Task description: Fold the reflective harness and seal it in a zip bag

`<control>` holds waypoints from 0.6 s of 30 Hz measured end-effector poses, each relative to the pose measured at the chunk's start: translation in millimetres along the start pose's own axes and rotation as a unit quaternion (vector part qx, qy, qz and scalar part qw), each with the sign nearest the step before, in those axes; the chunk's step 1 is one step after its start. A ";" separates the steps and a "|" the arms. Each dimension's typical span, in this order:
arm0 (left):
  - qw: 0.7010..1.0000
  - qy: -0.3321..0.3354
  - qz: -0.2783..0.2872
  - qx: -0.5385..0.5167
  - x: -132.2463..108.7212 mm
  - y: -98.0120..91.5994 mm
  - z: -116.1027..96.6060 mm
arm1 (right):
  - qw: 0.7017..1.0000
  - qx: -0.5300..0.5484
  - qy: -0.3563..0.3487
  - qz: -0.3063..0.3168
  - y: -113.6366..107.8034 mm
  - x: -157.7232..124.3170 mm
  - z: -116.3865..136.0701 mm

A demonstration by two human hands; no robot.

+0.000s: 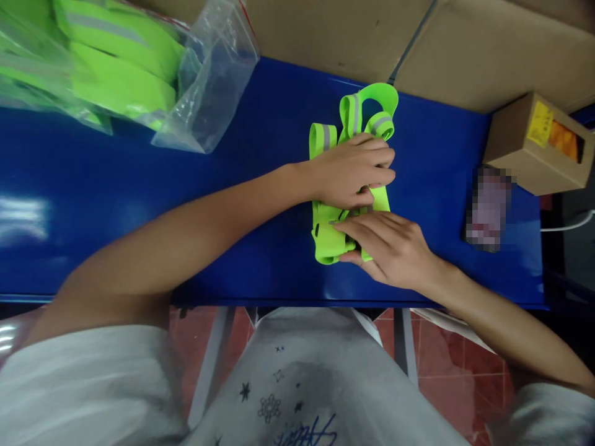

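Observation:
A neon-green reflective belt vest (328,243), made of elastic straps with silver stripes, lies bunched and partly folded on the blue table. Its loops stick out on the far side. My left hand (356,167) lies over its middle, fingers curled down into the straps and hiding part of them. Closer to the table's front edge, my right hand (390,248) pinches the folded near end between thumb and fingers. The two hands nearly meet, and what lies under the fingertips is hidden.
A clear plastic bag (209,80) of neon-green reflective items lies at the far left. Large cardboard boxes (325,37) line the back of the blue table (260,248). At right are a small carton (520,142) and a blurred-out phone-shaped object (488,210).

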State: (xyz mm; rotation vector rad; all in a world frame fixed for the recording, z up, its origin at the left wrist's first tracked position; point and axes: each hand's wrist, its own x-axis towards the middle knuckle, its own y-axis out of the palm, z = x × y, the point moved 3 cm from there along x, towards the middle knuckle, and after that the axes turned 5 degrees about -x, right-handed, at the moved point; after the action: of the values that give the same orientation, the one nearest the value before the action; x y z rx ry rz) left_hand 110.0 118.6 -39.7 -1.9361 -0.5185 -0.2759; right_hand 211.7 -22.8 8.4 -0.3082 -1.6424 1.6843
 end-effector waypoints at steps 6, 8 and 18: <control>0.999 0.036 0.028 0.020 1.1 -3.6 1.7 | 0.987 0.113 0.089 0.075 -11.5 17.8 -27.1; 0.998 0.050 0.028 0.011 1.7 -5.0 4.5 | 0.977 0.149 0.109 0.108 -12.7 23.3 -35.4; 0.995 0.055 0.037 0.072 8.6 -13.2 26.3 | 0.949 0.246 0.111 0.161 -8.4 51.1 -58.2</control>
State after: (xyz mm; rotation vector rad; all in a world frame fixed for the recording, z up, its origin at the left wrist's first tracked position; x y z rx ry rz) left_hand 110.2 149.0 -36.3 -1.7858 -0.3818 -0.2879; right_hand 216.6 53.3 24.2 -0.5127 -0.9996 2.1480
